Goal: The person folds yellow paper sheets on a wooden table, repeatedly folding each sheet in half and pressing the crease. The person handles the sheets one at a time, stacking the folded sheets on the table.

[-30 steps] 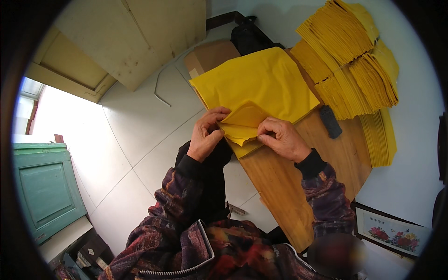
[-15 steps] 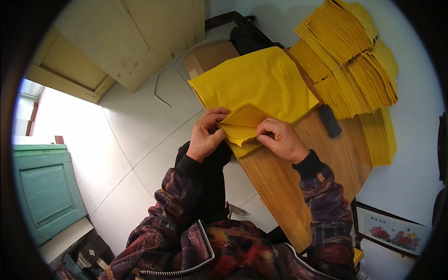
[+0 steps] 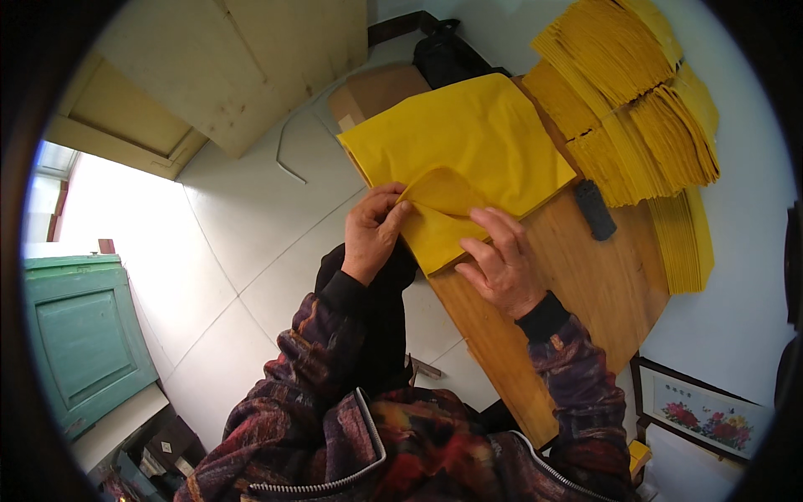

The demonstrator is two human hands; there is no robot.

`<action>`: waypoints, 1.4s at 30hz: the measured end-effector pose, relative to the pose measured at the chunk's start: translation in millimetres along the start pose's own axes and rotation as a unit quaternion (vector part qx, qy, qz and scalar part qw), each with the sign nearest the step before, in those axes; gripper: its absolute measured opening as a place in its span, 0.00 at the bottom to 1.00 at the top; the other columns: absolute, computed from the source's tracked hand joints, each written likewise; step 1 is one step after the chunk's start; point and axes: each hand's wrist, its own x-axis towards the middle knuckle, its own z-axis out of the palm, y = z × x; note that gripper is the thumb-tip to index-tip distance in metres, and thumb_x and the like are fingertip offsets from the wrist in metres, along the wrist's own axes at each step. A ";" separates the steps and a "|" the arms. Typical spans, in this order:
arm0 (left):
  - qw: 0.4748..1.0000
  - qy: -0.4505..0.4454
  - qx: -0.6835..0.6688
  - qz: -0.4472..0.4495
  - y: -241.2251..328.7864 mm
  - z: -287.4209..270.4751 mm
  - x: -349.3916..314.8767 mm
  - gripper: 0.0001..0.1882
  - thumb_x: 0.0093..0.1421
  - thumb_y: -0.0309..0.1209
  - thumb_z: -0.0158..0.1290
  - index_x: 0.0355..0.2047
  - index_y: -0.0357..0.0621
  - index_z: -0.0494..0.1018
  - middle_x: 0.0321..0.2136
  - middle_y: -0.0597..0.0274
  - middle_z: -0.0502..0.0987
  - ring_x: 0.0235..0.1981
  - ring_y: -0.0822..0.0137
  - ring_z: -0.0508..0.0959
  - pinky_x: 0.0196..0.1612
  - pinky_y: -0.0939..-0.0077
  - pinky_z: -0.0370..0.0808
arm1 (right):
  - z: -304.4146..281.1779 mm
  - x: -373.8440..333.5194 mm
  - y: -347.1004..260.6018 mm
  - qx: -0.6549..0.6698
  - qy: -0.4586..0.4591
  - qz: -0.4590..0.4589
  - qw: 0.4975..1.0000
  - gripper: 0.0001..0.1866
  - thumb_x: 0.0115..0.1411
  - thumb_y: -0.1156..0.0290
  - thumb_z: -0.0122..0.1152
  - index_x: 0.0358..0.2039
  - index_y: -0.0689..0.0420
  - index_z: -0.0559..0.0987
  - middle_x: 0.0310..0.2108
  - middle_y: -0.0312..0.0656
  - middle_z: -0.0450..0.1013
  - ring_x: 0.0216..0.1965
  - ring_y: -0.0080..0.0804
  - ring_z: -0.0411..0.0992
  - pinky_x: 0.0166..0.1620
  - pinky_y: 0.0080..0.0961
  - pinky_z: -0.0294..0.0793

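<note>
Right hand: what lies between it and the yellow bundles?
In the head view: wooden tabletop, a dark grey block and a corner of the yellow sheets.

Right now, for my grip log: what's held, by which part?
The left hand pinches a yellow sheet by its left edge; the right hand looks open.

The view's rim is cutting off the stack point(image 3: 598, 63) and the green door point(image 3: 84, 335); the sheets point(image 3: 468, 125) are hiding part of the box point(image 3: 381, 94); the right sleeve point(image 3: 577, 376) is partly covering a yellow thing point(image 3: 639, 456).

This looks like a home, given its framed flower picture point(image 3: 704, 417), green panelled door point(image 3: 86, 347) and tiled floor point(image 3: 238, 222).
</note>
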 end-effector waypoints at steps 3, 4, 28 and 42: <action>1.000 0.004 0.014 -0.002 -0.4 0.0 0.0 0.06 0.59 0.24 0.57 0.32 0.31 0.76 0.41 0.58 0.79 0.38 0.67 0.77 0.42 0.77 0.73 | -2.4 -5.3 -6.8 -0.031 0.001 -0.003 1.000 0.22 0.46 0.75 0.69 0.44 0.57 0.75 0.54 0.44 0.65 0.54 0.43 0.65 0.54 0.35 0.69; 1.000 0.005 0.003 -0.002 -0.8 0.5 0.6 0.06 0.59 0.25 0.57 0.32 0.31 0.76 0.41 0.58 0.79 0.38 0.67 0.77 0.42 0.77 0.73 | -2.9 -7.1 -8.9 -0.037 -0.046 0.006 0.998 0.21 0.47 0.76 0.69 0.43 0.57 0.76 0.52 0.44 0.66 0.54 0.43 0.64 0.55 0.35 0.69; 0.999 -0.031 -0.004 -0.012 -2.1 -4.1 0.4 0.08 0.62 0.27 0.56 0.34 0.32 0.77 0.44 0.57 0.77 0.45 0.67 0.75 0.49 0.75 0.70 | 9.4 11.9 3.2 0.020 -0.094 0.009 0.995 0.06 0.51 0.75 0.59 0.31 0.58 0.76 0.36 0.40 0.71 0.39 0.39 0.70 0.41 0.31 0.72; 0.999 -0.032 -0.009 -0.040 -0.1 -4.1 0.5 0.09 0.62 0.27 0.55 0.34 0.31 0.76 0.44 0.57 0.77 0.44 0.66 0.75 0.49 0.75 0.71 | -1.6 36.9 32.1 0.256 -0.233 0.127 0.929 0.06 0.51 0.79 0.63 0.28 0.61 0.73 0.30 0.41 0.72 0.34 0.39 0.71 0.38 0.28 0.70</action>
